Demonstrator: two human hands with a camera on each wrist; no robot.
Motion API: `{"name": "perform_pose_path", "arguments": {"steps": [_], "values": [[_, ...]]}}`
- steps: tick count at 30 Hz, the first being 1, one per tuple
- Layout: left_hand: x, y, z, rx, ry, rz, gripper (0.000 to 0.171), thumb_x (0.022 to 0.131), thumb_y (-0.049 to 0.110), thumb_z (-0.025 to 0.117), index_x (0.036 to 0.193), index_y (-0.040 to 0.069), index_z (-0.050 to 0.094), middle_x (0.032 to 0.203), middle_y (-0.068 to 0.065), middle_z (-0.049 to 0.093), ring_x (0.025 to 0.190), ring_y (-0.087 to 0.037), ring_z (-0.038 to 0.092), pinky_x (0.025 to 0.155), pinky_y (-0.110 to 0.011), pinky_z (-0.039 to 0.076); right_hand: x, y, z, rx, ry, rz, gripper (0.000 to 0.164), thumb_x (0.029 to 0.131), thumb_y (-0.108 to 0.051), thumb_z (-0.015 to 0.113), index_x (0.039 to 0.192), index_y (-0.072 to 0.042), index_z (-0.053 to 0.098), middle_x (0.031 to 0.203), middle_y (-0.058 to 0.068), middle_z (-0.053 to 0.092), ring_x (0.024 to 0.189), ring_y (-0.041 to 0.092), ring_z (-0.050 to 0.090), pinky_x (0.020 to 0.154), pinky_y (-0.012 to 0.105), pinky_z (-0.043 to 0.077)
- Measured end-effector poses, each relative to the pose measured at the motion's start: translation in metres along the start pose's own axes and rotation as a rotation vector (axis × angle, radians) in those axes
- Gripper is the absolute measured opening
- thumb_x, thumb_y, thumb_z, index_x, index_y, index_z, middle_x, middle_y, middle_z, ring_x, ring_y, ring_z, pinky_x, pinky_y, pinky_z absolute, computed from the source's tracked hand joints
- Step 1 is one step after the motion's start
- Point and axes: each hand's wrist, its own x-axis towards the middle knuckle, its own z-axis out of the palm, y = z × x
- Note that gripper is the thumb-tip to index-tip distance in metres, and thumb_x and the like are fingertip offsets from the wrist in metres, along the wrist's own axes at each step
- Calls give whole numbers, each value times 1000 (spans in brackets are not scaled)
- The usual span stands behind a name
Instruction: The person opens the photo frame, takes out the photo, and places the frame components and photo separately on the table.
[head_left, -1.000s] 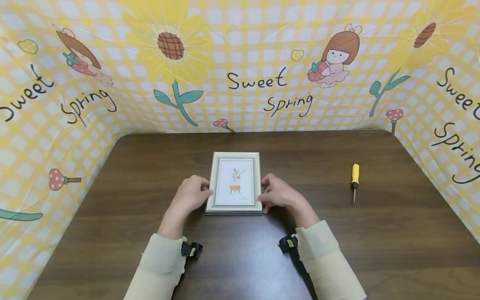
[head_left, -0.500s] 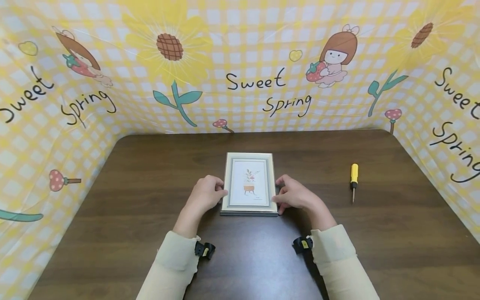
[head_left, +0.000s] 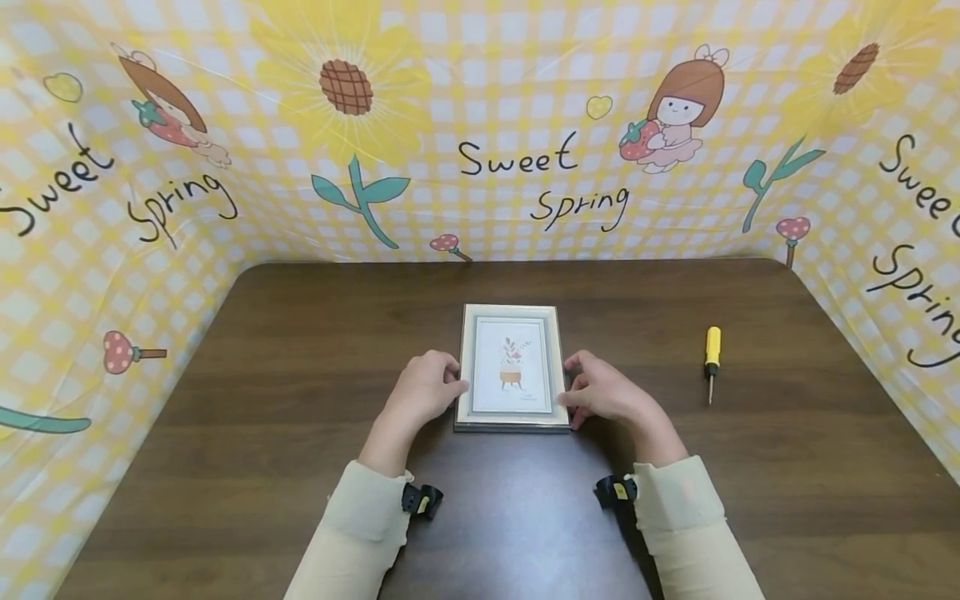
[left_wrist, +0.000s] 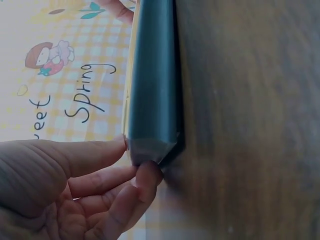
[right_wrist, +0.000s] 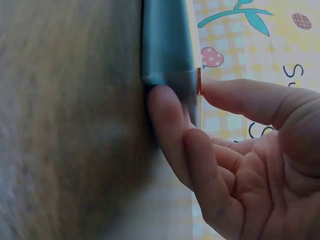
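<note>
A cream picture frame [head_left: 512, 367] lies face up at the middle of the table, showing a print of a potted plant. My left hand [head_left: 426, 387] pinches its left side, thumb on the front edge. On the opposite side my right hand [head_left: 606, 392] grips the frame the same way. In the left wrist view the frame's dark blue-green side [left_wrist: 155, 75] runs upward from the left hand [left_wrist: 95, 190]. The right wrist view has the right hand [right_wrist: 240, 165] with fingers under the frame's corner [right_wrist: 170, 55] and thumb on its front.
A screwdriver [head_left: 712, 362] with a yellow handle lies on the dark wooden table [head_left: 225, 467], to the right of the right hand. Yellow checked cloth [head_left: 517, 67] with flowers and lettering stands around the back and both sides.
Both hands have moved to the right, carrying the picture frame along between them. The screwdriver has stayed in its place.
</note>
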Motion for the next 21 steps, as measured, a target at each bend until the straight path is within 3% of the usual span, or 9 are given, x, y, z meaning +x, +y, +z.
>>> {"name": "perform_pose_path", "arguments": {"steps": [5,9,13,17,21], "values": [[-6,1,-3,7,-15,-15,21,84,22,67,97,5,67,82,-5,62,73,-17,55,63,-28,44,-1,-1,-6,-78,-6,-16,49,87,-10,63,125,1,35,75,14,62,58,22,63,65,32,48],[-12,2,-9,18,-13,-44,23,84,31,66,89,8,65,81,-5,62,70,-19,54,58,-28,42,4,-4,-18,-107,51,-41,45,89,-16,60,124,3,40,76,14,62,61,22,62,65,33,50],[-19,4,-16,36,-10,-81,37,84,40,65,102,8,61,88,-6,63,71,-20,55,59,-29,43,13,-15,-33,-81,108,-53,43,92,-19,55,125,3,41,80,16,62,64,24,63,70,37,51],[-24,6,-18,10,-78,-106,49,84,42,64,116,7,53,83,-7,61,63,-18,61,57,-29,43,22,-27,-44,-144,161,-25,42,93,-24,53,125,1,42,84,16,63,66,25,63,74,38,49],[-27,7,-17,8,-141,-119,44,85,41,64,110,7,52,76,-7,59,55,-18,62,57,-29,42,32,-37,-47,-257,207,21,43,93,-30,53,124,-2,41,92,18,62,71,26,61,78,36,44]]}}
